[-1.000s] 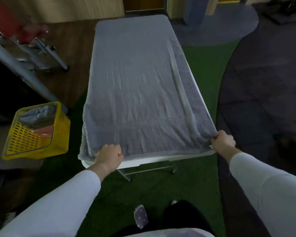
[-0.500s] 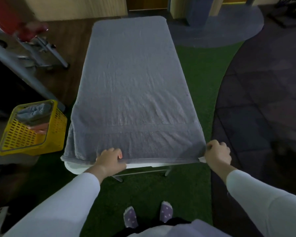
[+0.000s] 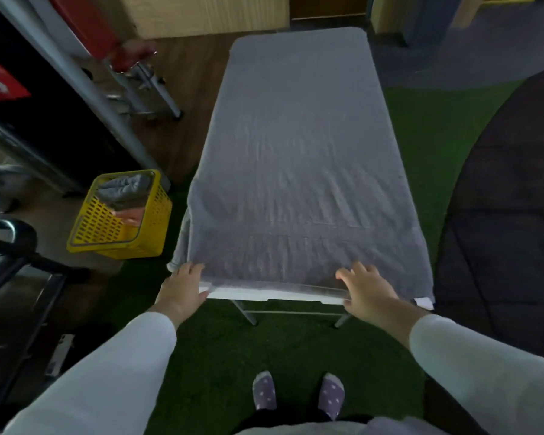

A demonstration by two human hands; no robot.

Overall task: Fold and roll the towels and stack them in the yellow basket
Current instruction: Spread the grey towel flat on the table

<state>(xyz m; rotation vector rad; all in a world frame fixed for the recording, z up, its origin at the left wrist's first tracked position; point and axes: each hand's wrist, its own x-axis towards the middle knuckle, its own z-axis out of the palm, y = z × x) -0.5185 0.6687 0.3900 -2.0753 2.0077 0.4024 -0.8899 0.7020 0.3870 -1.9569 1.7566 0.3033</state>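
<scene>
A large grey towel lies spread flat over the whole white folding table, hanging a little over its left side. My left hand sits at the towel's near left corner, fingers extended onto the hem. My right hand rests on the near edge right of the middle, fingers spread and straight on the cloth. The yellow basket stands on the floor left of the table, holding a rolled grey towel above an orange one.
Green turf lies under the table and my socked feet. A slanted metal frame and dark equipment crowd the left side. Dark rubber flooring lies to the right.
Both hands let go of the towel's near edge and opened. My right hand moved left from the near right corner toward the middle. The towel now covers the table's right side.
</scene>
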